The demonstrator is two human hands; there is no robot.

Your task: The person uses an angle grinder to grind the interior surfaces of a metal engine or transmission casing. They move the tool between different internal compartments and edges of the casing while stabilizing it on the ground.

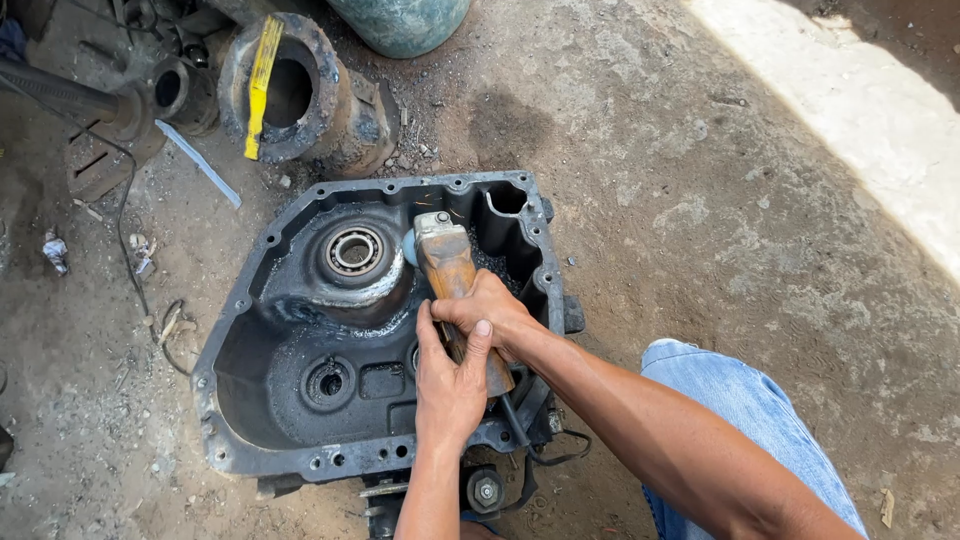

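A black cast metal gearbox housing (260,400) lies open side up on the dirt floor, with a bearing (354,250) set in a round seat. Both hands grip a worn orange angle grinder (447,262) held over the housing's upper middle. My right hand (488,310) wraps the grinder body from the right. My left hand (448,385) clasps the rear of the body just below it. The grinder's head points toward the housing's far wall, and its black cable (530,445) trails over the near rim.
A rusty round metal flange part (300,110) with a yellow strip stands behind the housing, beside a green cylinder (400,22). More greasy metal parts (110,110) lie at the far left. My blue-jeaned knee (740,410) is at the lower right. Sunlight falls at the upper right.
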